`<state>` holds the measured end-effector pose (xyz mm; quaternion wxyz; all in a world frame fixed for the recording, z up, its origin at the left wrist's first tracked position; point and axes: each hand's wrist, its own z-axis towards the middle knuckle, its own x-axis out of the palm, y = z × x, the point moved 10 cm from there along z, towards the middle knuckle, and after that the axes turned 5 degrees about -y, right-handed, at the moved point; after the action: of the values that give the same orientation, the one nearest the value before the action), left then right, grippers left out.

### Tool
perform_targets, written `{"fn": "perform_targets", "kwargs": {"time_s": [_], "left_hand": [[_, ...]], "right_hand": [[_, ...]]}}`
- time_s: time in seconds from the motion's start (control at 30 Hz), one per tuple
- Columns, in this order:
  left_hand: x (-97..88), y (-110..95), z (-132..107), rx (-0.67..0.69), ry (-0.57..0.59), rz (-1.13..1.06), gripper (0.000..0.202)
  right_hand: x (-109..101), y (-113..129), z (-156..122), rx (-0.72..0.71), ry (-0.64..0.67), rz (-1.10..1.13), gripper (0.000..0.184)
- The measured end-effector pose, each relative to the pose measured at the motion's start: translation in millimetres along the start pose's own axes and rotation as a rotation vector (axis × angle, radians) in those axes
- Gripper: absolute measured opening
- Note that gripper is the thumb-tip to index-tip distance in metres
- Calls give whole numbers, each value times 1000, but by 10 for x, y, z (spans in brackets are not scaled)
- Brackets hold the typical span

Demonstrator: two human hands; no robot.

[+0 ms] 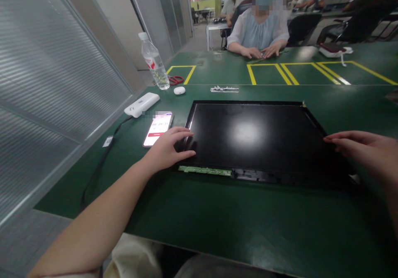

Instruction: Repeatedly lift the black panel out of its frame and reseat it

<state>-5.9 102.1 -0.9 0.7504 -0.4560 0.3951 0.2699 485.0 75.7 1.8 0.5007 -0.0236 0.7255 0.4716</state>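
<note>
A black flat display panel (pixel 255 137) lies on the green table, its glossy face up, reflecting a bright spot. Along its near edge a narrow green circuit board (pixel 205 171) shows at the left part of the black frame strip. My left hand (pixel 169 147) rests over the panel's left edge, thumb and fingers apart, fingertips on the border. At the right edge, my right hand (pixel 365 145) has its thumb and forefinger pinched together on the rim. The undersides of the panel and of its right corner near my right hand are hidden or dark.
Left of the panel lie a phone (pixel 158 129) with a timer on screen, a white power bank (pixel 142 104) with a black cable, and a white earbud case (pixel 179 90). A water bottle (pixel 154 64), red-handled scissors (pixel 176 80) and small white strips (pixel 224 89) sit farther back. Opposite sits a person (pixel 259 31).
</note>
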Motion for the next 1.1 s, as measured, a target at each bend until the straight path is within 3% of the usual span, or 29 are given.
{"fn": "perform_targets", "kwargs": {"time_s": [0.2,0.47,0.87,1.1], "left_hand": [[21,-105,-37,77,75,33,73],[32,-160,-52,140,119,76,69],[53,-125,-68,170,104,96,66],[25,-147,-57,151,77,113,77]], "right_hand": [[1,-18,5,-5,-3,-5,22],[61,-118,171,-54,23,82,32],[68,-139,189,-63,1,29,30],[106,-228,241,-45,26,1,41]]}}
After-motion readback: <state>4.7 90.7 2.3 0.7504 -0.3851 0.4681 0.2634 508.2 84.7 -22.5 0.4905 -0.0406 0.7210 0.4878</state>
